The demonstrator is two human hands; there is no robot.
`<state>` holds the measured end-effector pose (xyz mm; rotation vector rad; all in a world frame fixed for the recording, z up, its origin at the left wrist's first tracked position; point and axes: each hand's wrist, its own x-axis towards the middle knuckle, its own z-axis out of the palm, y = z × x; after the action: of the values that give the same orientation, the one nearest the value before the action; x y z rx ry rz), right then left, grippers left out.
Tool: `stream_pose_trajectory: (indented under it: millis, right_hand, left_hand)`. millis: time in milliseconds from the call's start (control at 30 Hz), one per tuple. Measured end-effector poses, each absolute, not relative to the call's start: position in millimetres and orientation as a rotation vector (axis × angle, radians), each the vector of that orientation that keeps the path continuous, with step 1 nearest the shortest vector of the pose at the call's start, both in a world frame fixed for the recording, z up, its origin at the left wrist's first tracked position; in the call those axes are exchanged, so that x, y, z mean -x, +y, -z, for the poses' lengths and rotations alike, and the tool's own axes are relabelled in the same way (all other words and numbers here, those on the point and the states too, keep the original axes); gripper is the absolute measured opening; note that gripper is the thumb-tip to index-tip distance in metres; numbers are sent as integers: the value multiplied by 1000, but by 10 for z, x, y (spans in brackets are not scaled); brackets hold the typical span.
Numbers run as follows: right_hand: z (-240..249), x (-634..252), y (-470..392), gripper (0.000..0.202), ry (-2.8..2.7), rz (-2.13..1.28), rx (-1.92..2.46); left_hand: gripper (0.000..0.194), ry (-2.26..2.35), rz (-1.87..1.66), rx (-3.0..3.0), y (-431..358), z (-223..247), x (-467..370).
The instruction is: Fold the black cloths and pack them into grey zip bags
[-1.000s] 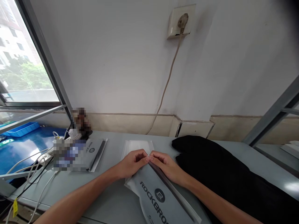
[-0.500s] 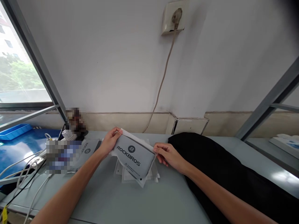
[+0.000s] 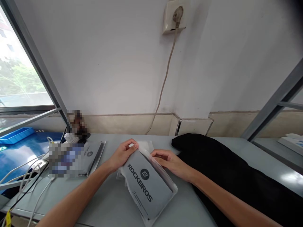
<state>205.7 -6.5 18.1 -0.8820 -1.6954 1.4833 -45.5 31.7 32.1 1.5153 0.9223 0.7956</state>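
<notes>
Left hand (image 3: pixel 124 155): grip pinches the 11 o'clock corner of a grey, frosted-plastic rectangular pouch (image 3: pixel 139 189), probably anchoring it so the opening edge, slanting from 11 to 3 o'clock, stays taut. Right hand (image 3: pixel 169 162): fingers curled at mid-edge; cannot tell whether this grip is pinching or only touching. Pouch is tilted, front towards the wearer, above a grey flat-topped counter (image 3: pixel 106 205).

Writing: "ROCKBROS" under a dark round emblem; smaller lines illegible.

Outward: translucent, flat plastic sleeves (image 3: pixel 147 145) at 12 o'clock, partly behind pouch. Similar grey plastic packet (image 3: pixel 94 154) at 10 o'clock, "ROCK" legible, set apart. Black, soft fabric heap (image 3: pixel 224 176) at 3 o'clock, perhaps left within reach.
</notes>
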Motion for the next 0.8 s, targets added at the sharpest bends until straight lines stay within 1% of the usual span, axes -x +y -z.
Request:
stream_pose_trajectory:
  millis: [100,233,333,533,667,800]
  right_hand:
    - [-189,-2052,-88,36,-1634,-1526,863]
    - [-250,-2051,-130,46,-1609,-1613,883]
    - [-272,-2029,-145,48,-1698,-1570,910]
    - [-223,-1961,-142,33,-1828,-1374,962]
    - [-239,-1947,-169,25,-1814,-1349,1008]
    - [-290,-1936,-221,21,-1828,-1331,1032]
  left_hand:
    - [48,965,-822,-1571,286,-323,421]
    - [46,1018,-885,-1614,301,-374,447]
    - [44,998,-911,-1629,300,-395,459]
    - [42,921,-932,-1649,244,-406,418]
    - [39,910,-1021,-1624,230,-412,409]
    - [38,859,-1004,-1608,228,-419,420]
